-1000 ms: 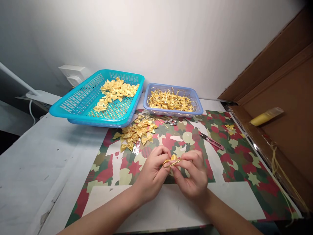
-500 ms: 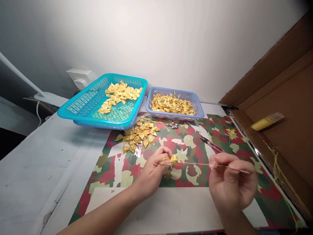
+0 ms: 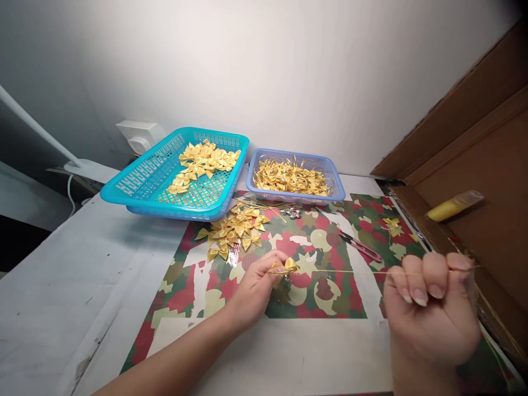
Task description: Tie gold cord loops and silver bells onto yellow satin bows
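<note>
My left hand (image 3: 256,291) pinches a yellow satin bow (image 3: 291,265) with a loop of gold cord, above the patterned sheet. A small silver bell hangs just under the bow. From the bow a thin yellow thread (image 3: 350,271) runs taut to the right. My right hand (image 3: 433,302) is closed round that thread, its fingers curled, near the right side of the table. Beyond my left hand lies a pile of yellow bows (image 3: 235,228).
A teal basket (image 3: 173,206) with bows stands back left; a blue basket (image 3: 295,197) of corded bows is beside it. Silver bells (image 3: 292,213), pink snips (image 3: 363,247), a tube of yellow material (image 3: 451,206) and a cardboard wall (image 3: 487,148) are also in view.
My right hand has moved right and its fingers have curled in, with a longer stretch of thread now between the hands. My left hand has barely moved.
</note>
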Tool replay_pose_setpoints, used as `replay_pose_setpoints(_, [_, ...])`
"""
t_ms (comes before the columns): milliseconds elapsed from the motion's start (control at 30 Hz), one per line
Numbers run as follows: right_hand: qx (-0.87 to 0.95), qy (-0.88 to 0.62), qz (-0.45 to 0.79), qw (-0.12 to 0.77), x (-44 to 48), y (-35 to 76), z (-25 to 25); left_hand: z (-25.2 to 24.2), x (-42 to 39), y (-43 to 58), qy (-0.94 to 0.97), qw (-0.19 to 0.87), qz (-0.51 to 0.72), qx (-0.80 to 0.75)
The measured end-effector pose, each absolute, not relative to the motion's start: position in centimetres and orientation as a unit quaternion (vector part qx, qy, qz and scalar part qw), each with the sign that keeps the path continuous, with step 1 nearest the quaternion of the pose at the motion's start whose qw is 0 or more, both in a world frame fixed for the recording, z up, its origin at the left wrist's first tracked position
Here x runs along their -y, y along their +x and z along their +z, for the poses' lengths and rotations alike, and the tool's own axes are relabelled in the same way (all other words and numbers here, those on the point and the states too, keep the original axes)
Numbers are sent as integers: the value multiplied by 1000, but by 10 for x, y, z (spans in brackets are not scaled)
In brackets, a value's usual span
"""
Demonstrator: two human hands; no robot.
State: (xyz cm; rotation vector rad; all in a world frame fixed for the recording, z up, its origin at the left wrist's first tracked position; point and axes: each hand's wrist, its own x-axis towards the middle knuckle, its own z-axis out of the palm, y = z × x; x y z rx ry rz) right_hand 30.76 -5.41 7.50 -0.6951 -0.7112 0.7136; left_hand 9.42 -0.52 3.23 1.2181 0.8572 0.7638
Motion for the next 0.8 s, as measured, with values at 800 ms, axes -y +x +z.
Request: replay_pose_setpoints(800, [413, -266, 552, 674, 71, 316, 71, 16, -1, 88, 554, 570, 459, -397])
